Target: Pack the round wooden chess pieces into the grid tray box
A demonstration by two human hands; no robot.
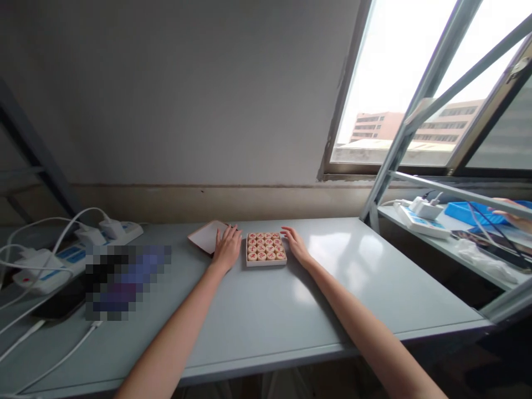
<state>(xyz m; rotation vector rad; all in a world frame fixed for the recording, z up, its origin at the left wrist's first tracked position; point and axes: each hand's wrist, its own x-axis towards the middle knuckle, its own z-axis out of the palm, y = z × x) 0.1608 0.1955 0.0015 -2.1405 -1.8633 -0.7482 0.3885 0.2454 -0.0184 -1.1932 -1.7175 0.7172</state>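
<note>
A shallow cream box (266,264) stands on the grey table (253,316), packed with several round wooden Chinese chess pieces (265,246) marked in red. My left hand (227,249) rests flat to the left of the box, its fingertips on or just over the edge of a pale pink flat lid (205,236). My right hand (296,245) lies open to the right of the box, its fingertips close to the box's corner. Neither hand holds anything.
A white power strip (78,252) with plugged-in chargers and tangled white cables sits at the left, beside a dark phone (62,299) and a pixelated patch. At the right, a window frame and a lower shelf hold a blue tray (477,213) and another person's hand (513,215).
</note>
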